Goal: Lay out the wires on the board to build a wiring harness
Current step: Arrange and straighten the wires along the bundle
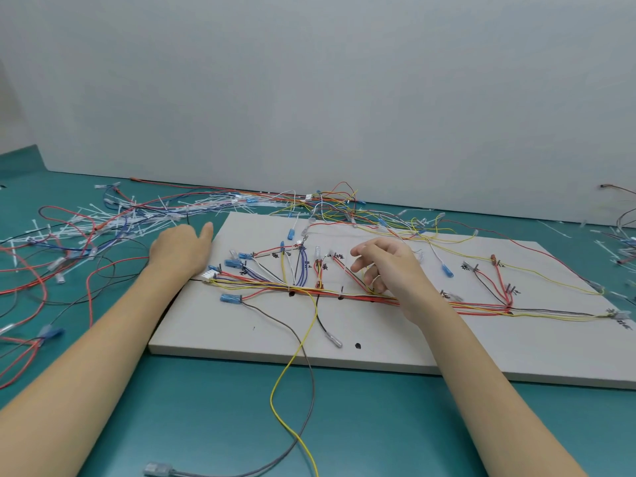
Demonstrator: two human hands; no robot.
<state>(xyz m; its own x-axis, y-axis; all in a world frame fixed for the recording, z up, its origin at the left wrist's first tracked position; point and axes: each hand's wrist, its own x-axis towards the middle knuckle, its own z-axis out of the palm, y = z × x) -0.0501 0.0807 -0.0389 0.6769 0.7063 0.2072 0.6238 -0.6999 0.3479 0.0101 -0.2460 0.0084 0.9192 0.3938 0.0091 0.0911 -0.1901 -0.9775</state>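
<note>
A pale grey board [395, 342] lies on the teal table, with red, yellow, blue and black wires routed along a central bundle [344, 295] between pegs. My right hand [392, 270] hovers over the board's middle, fingers loosely curled, fingertips down at the red and yellow wires near the bundle; whether it pinches one I cannot tell. My left hand [182, 249] rests at the board's left edge, fingers hidden, thumb up. A yellow wire [292, 359] and a grey wire [311, 383] trail off the board's near edge.
A tangle of loose wires and white cable ties [113, 218] covers the table left and behind the board. More loose wires [344, 204] lie along the white wall. A clear-sleeved terminal [160, 470] lies near the front edge. More ties [619, 242] sit at far right.
</note>
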